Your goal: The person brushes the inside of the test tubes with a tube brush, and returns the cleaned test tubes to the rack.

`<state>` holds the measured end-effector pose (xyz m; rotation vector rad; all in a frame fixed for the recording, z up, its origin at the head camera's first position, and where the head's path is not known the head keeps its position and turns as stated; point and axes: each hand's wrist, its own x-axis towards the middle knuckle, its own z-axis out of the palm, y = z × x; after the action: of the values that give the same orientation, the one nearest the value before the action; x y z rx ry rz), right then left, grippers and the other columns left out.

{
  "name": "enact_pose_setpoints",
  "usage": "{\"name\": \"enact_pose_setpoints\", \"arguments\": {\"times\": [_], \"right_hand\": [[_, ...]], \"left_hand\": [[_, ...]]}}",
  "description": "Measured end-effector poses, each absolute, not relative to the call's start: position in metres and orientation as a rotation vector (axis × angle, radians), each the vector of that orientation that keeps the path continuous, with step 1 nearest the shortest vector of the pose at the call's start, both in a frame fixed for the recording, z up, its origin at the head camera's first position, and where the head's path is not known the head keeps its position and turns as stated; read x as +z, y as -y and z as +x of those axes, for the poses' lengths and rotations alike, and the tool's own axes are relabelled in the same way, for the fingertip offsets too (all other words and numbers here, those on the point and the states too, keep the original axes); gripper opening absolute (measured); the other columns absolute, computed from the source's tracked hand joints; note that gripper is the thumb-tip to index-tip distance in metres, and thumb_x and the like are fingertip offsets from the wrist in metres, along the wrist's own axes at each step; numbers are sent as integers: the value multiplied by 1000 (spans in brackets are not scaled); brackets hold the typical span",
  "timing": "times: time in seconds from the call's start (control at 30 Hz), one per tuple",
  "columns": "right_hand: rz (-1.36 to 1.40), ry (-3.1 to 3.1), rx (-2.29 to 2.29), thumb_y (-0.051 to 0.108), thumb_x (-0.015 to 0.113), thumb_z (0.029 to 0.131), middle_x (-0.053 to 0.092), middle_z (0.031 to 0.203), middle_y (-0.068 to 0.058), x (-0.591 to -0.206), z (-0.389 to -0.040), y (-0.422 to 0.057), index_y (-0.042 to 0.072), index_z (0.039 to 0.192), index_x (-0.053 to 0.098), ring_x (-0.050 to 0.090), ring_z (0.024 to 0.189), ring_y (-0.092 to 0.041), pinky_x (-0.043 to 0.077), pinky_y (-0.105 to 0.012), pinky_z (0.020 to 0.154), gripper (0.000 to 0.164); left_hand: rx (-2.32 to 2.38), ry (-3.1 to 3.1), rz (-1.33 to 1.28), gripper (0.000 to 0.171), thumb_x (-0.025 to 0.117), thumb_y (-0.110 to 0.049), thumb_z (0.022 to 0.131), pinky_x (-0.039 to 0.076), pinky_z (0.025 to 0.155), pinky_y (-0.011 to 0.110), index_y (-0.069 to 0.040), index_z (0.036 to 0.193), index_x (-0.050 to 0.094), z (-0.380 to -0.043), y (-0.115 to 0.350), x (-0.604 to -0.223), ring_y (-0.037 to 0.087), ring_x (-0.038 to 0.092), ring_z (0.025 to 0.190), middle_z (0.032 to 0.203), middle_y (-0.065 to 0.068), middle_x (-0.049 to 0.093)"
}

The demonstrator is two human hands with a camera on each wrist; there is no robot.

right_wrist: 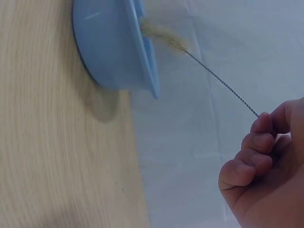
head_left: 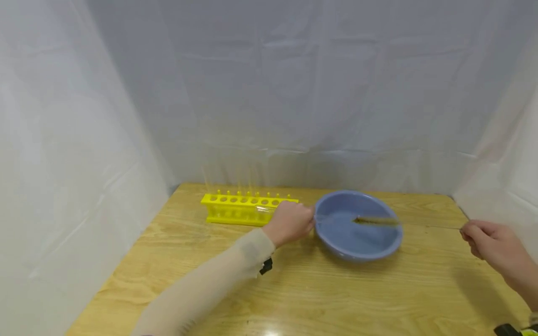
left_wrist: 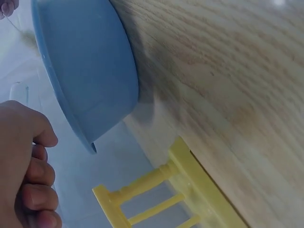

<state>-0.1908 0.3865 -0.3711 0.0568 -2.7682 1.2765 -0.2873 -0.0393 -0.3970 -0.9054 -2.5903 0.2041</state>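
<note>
My left hand grips a clear glass test tube at the left rim of a blue basin. In the head view, one end of the tube sticks out left of the fist and the other points over the basin. Off to the right, my right hand pinches the thin twisted-wire handle of a test tube brush. The brush's bristles hang over the basin, pointing at the tube but apart from it. Part of the tube is hidden inside the left fist.
Behind and left of the left hand stands a yellow test tube rack; several faint clear tubes rise from it. White sheeting encloses the wooden table at the back and sides.
</note>
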Motion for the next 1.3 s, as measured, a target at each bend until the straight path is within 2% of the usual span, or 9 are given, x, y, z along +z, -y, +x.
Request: {"name": "enact_pose_setpoints", "arguments": {"times": [0.13, 0.43, 0.6, 0.7, 0.77, 1.03, 1.3], "right_hand": [[21, 2809, 1205, 29, 35, 108, 40, 60, 3, -375, -189, -383, 0, 83, 55, 37, 52, -17, 34, -32, 49, 44], [56, 2833, 1150, 31, 33, 109, 36, 60, 2, -376, -189, -378, 1, 83, 55, 32, 49, -18, 30, -35, 46, 45], [74, 2821, 1169, 28, 35, 108, 37, 61, 3, -374, -187, -376, 1, 84, 57, 33, 49, -16, 31, -34, 46, 43], [71, 2825, 1190, 27, 36, 108, 39, 61, 3, -376, -186, -375, 1, 84, 57, 36, 50, -15, 32, -34, 47, 42], [71, 2838, 1187, 29, 35, 109, 39, 62, 2, -378, -187, -375, 1, 85, 57, 35, 50, -16, 32, -34, 47, 43], [78, 2862, 1181, 32, 32, 109, 39, 63, 1, -380, -187, -372, 1, 86, 57, 35, 51, -17, 32, -34, 48, 46], [82, 2851, 1203, 29, 34, 109, 40, 63, 1, -384, -187, -372, 1, 84, 56, 37, 51, -17, 33, -33, 49, 43]], "left_hand": [[309, 2578, -915, 22, 59, -36, 97, 38, 39, 26, -20, 90, 72, -288, 36, -393, 8, 48, 47, 61, -9, 57], [460, 2425, -926, 20, 60, -35, 94, 41, 42, 26, -21, 82, 68, -289, 32, -390, 8, 50, 50, 62, -8, 59], [568, 2391, -917, 19, 60, -34, 92, 49, 60, 28, -20, 94, 72, -290, 28, -389, 14, 62, 69, 80, -3, 69], [652, 2379, -905, 22, 59, -33, 91, 49, 74, 32, -20, 104, 72, -290, 27, -388, 18, 64, 84, 95, -1, 72], [685, 2367, -907, 22, 58, -31, 92, 47, 79, 34, -21, 106, 71, -290, 26, -388, 19, 62, 88, 97, -1, 70], [693, 2275, -920, 17, 53, -22, 94, 38, 80, 35, -25, 95, 70, -290, 26, -387, 17, 55, 85, 90, -4, 63], [698, 2240, -929, 20, 52, -21, 96, 36, 81, 35, -25, 90, 70, -291, 25, -385, 18, 51, 83, 86, -4, 59]]}}
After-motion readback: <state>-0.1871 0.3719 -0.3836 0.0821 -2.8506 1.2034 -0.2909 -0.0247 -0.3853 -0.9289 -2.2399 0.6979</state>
